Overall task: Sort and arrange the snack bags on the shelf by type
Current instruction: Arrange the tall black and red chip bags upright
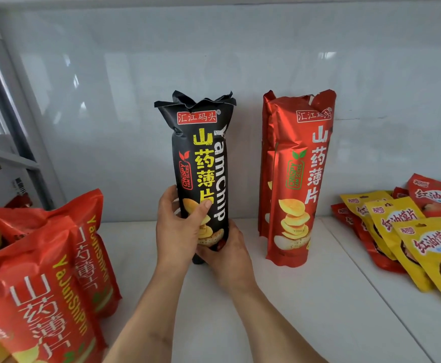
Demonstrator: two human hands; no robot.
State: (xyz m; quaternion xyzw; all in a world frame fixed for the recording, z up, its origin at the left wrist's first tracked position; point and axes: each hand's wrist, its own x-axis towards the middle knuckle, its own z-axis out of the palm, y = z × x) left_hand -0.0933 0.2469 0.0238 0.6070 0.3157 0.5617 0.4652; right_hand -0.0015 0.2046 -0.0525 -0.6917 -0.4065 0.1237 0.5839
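A tall black yam chip bag (pixel 201 153) stands upright in the middle of the white shelf (pixel 306 297). My left hand (pixel 180 226) grips its lower left side, thumb across the front. My right hand (pixel 227 252) wraps around its base from the right. To the right, tall red yam chip bags (pixel 295 179) stand upright against the back wall, one behind another.
A crowd of red yam chip bags (pixel 43 271) leans at the front left. Flat yellow pouches (pixel 403 231) and red pouches (pixel 437 195) lie overlapping at the right. A metal upright (pixel 12 121) borders the shelf on the left.
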